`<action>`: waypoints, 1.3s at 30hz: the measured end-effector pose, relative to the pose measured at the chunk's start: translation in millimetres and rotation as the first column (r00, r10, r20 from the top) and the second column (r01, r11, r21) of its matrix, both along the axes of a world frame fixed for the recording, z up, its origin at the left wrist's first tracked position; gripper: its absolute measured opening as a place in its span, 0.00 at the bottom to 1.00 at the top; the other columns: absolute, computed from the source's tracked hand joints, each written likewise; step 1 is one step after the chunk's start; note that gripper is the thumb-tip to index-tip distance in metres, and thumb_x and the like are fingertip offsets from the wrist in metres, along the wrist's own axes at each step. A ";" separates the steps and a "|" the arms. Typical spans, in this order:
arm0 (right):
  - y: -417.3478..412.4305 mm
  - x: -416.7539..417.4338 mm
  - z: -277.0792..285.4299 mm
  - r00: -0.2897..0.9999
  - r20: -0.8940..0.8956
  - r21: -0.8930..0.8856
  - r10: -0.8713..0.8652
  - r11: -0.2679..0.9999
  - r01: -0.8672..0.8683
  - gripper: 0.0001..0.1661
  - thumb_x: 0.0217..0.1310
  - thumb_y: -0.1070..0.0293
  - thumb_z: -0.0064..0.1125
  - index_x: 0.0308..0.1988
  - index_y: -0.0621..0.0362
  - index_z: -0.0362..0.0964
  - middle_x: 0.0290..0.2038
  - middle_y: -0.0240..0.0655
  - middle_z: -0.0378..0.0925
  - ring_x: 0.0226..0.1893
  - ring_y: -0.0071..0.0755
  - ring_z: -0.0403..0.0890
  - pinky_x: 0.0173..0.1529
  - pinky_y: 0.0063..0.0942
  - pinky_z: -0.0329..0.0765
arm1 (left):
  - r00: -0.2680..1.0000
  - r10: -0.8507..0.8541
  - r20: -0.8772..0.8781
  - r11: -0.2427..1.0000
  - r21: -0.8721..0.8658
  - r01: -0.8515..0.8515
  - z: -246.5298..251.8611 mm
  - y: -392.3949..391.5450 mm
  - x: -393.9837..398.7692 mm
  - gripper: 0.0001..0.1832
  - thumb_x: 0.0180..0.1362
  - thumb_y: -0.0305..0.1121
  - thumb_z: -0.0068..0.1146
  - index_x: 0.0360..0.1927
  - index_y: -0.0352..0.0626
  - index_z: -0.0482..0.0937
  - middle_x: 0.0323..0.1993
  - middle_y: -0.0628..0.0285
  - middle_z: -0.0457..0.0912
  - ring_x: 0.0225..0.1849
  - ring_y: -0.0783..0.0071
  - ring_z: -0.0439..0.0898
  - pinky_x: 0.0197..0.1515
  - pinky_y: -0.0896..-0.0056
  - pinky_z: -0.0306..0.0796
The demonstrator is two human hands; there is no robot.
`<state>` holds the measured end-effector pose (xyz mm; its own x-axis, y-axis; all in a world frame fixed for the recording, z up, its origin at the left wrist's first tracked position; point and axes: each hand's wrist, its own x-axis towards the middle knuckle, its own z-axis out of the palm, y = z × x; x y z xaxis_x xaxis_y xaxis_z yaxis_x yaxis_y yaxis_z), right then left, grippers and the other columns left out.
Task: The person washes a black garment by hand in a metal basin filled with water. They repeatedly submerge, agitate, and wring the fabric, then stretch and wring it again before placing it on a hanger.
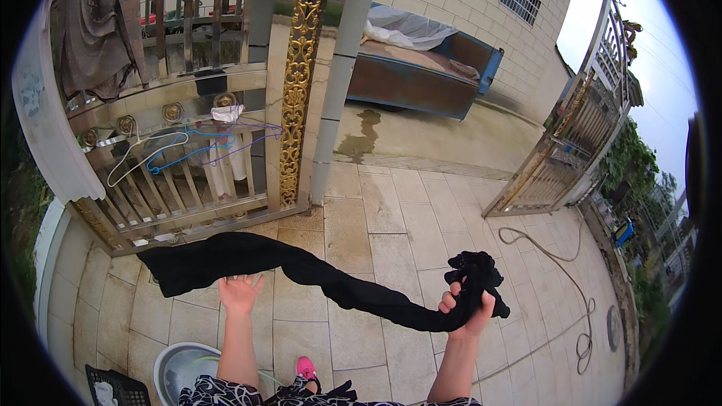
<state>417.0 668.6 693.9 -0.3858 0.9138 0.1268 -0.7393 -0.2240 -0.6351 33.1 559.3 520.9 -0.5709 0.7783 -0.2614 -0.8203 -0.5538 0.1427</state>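
Observation:
A long black cloth garment point(361, 293) stretches in the air across the view, from the left part to the right. My right hand point(471, 316) is closed round its bunched right end, with folds bulging above the fingers. My left hand point(240, 292) is under its wide left part, palm up with the fingers apart; the fingertips meet the cloth's lower edge, and whether they bear it cannot be told. Beyond the cloth, white, blue and purple clothes hangers point(169, 149) hang on a metal gate point(192, 208), beside a small white cloth point(227, 113).
A grey basin point(163, 369) with a hose stands at lower left, beside a black plastic basket point(132, 389). A brown garment point(93, 28) hangs on the gate. A hose point(555, 262) lies across the tiles at right. Farther off are a second gate leaf point(569, 146) and a blue trailer bed point(412, 79).

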 end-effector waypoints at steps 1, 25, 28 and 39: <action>9.0 -4.2 -3.2 1.000 -0.015 -0.039 0.010 0.999 -0.011 0.23 0.46 0.51 0.46 0.39 0.54 0.62 0.26 0.35 0.63 0.19 0.30 0.62 0.23 0.27 0.60 | 0.999 0.005 0.034 0.995 0.097 -0.008 -13.8 13.7 -3.1 0.29 0.56 0.54 0.26 0.53 0.45 0.61 0.54 0.54 0.63 0.56 0.55 0.59 0.57 0.48 0.48; 114.0 -91.1 -145.4 -0.096 0.763 -0.590 0.639 0.629 -0.506 0.21 0.46 0.62 0.52 0.37 0.69 0.65 0.23 0.40 0.72 0.18 0.34 0.74 0.21 0.27 0.73 | 0.986 0.145 -0.082 0.968 0.219 -0.124 62.2 -6.5 62.9 0.27 0.56 0.52 0.34 0.50 0.43 0.65 0.49 0.57 0.68 0.50 0.59 0.67 0.54 0.57 0.59; 122.5 -95.5 -169.8 -0.157 0.911 -0.394 0.380 0.696 -0.601 0.31 0.47 0.58 0.53 0.46 0.70 0.57 0.30 0.45 0.73 0.25 0.37 0.77 0.26 0.29 0.74 | 0.992 0.119 -0.045 0.982 0.155 -0.110 60.5 -1.6 78.1 0.25 0.57 0.50 0.35 0.51 0.43 0.64 0.49 0.58 0.68 0.50 0.60 0.68 0.53 0.58 0.61; 89.0 -160.7 -143.7 -0.373 0.549 -0.598 0.748 0.040 -0.801 0.32 0.55 0.45 0.42 0.52 0.57 0.59 0.50 0.36 0.65 0.49 0.32 0.67 0.50 0.29 0.66 | 0.954 -0.222 -0.201 0.972 0.031 0.233 31.2 4.4 157.4 0.20 0.56 0.36 0.45 0.49 0.35 0.64 0.47 0.56 0.70 0.47 0.67 0.71 0.51 0.66 0.64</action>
<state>256.3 757.6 550.2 -0.6471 -0.3365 -0.6841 0.7529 -0.1414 -0.6427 190.4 563.7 552.1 -0.4126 0.9033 -0.1173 -0.8848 -0.3668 0.2873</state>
